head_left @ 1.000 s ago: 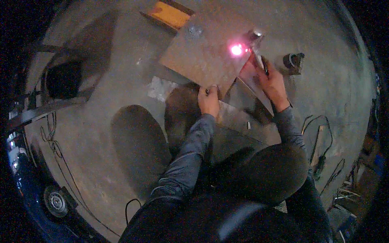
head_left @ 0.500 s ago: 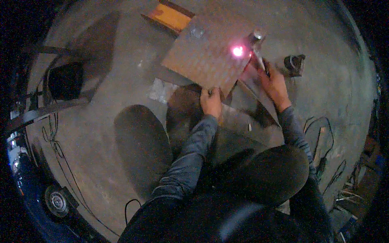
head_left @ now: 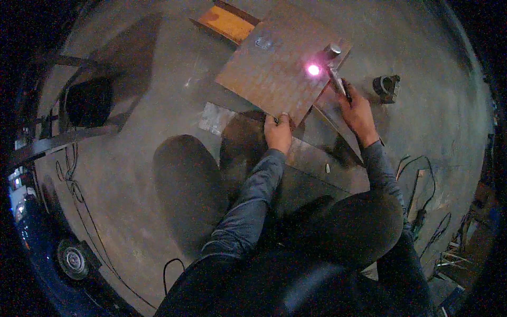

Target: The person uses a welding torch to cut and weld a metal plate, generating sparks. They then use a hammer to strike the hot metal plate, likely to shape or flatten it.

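Note:
A square rusty metal plate [head_left: 274, 47] rests at an angle over other sheet pieces [head_left: 327, 148]. My left hand [head_left: 277, 134] is closed on its near corner, thumb on top. My right hand [head_left: 355, 112] is closed round the handle of a silver metal tool, apparently a hammer [head_left: 338, 78], beside the plate's right edge. Its cylindrical head lies at the upper end. A bright pink-white glow [head_left: 313, 70] shows on the plate left of the tool. A small pale piece [head_left: 328, 168] lies on the lower sheet.
A yellow metal channel [head_left: 222, 21] lies behind the plate, and a dark curved metal fitting [head_left: 386, 89] to its right. A dark metal frame [head_left: 79, 134], loose cables [head_left: 74, 185] and a blue vehicle with a wheel [head_left: 74, 259] are on the left. Cables and offcuts [head_left: 422, 195] lie at right.
The plate, both hands and the surroundings appear slightly farther right in the view, as if the camera shifted. Both hands keep their grips, and the glow remains beside the tool.

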`<state>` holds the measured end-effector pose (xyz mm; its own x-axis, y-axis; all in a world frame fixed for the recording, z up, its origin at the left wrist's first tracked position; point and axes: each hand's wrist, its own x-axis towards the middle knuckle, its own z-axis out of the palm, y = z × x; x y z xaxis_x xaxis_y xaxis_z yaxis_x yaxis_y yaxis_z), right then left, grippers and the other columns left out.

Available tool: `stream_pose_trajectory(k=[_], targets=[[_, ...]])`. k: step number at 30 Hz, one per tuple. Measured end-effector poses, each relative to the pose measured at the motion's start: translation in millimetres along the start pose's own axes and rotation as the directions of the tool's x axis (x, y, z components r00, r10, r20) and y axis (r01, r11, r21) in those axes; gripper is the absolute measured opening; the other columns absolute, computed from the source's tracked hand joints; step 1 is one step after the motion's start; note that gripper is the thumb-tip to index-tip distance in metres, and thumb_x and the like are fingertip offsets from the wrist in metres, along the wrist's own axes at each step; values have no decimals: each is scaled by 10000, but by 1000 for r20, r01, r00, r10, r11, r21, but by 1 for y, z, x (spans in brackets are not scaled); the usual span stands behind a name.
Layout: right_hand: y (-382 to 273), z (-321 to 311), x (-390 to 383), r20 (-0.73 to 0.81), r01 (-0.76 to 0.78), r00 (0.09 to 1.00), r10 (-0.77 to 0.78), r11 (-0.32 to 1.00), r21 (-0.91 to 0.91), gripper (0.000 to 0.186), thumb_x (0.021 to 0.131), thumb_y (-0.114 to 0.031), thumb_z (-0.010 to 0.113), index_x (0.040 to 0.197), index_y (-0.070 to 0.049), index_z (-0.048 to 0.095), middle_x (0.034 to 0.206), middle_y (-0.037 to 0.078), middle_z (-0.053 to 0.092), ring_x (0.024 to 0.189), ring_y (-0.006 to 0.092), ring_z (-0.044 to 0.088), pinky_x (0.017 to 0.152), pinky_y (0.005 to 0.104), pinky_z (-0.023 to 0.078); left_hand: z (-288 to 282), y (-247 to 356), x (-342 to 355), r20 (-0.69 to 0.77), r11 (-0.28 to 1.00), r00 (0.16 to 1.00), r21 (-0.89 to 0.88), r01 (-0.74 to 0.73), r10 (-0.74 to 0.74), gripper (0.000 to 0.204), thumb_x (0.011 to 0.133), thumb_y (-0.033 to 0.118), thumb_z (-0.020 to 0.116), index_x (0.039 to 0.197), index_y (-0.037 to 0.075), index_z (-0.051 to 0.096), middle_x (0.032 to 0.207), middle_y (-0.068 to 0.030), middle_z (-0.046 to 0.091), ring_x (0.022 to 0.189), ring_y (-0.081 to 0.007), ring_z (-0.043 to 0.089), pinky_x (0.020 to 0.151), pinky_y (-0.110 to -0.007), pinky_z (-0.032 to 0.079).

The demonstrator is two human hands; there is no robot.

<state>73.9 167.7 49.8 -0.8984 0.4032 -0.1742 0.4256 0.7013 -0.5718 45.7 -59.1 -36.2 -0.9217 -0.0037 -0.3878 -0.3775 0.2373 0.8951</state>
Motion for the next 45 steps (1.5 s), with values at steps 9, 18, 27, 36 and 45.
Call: stream_pose_trajectory(k=[9, 18, 27, 36, 45], targets=[[20, 8, -5, -89, 102, 991, -102, 995, -1, 516, 990, -330, 610, 1418, -49, 545, 1191, 256, 686, 1076, 391, 679, 917, 437, 524, 7, -4, -6, -28, 1000, 999, 10, 26, -26, 364, 952, 228, 647, 1174, -60, 624, 1142, -200, 696, 1021, -316, 654, 899, -420, 492], [58, -16, -107, 43, -134, 990, 135, 787, 602, 522, 987, -223, 616, 1470, -66, 491, 943, 37, 652, 717, 103, 557, 613, 269, 451, -59, 28, 7, 377, 835, 912, 544, -78, -160, 497, 913, 432, 684, 1138, -11, 687, 1036, -195, 733, 863, -306, 698, 772, -420, 544], [200, -17, -333, 49, -473, 775, 630, 526, 707, 598, 961, -186, 689, 1488, -23, 459, 1291, 161, 629, 1178, 250, 590, 1024, 344, 457, 25, 184, 65, 370, 484, 774, 621, -617, 513, 456, 908, 403, 660, 1136, 9, 690, 1068, -253, 713, 1008, -432, 687, 873, -511, 541], [238, 40, -397, 57, -584, 626, 778, 418, 696, 570, 989, -242, 638, 1481, -12, 465, 1390, 208, 581, 1290, 319, 548, 1100, 403, 408, 220, 222, 144, 814, -317, 535, 581, -749, 226, 337, 852, 381, 676, 1051, 133, 788, 1033, -159, 755, 966, -349, 734, 826, -479, 584], [195, 4, -351, 281, -654, 615, 737, 277, 703, 605, 972, -142, 660, 1518, -31, 425, 1384, 163, 600, 1240, 267, 577, 1035, 361, 458, 280, 195, 149, 805, -538, 575, 554, -636, 148, 340, 888, 361, 614, 1116, 172, 780, 1142, -128, 747, 1065, -353, 720, 881, -461, 582]])
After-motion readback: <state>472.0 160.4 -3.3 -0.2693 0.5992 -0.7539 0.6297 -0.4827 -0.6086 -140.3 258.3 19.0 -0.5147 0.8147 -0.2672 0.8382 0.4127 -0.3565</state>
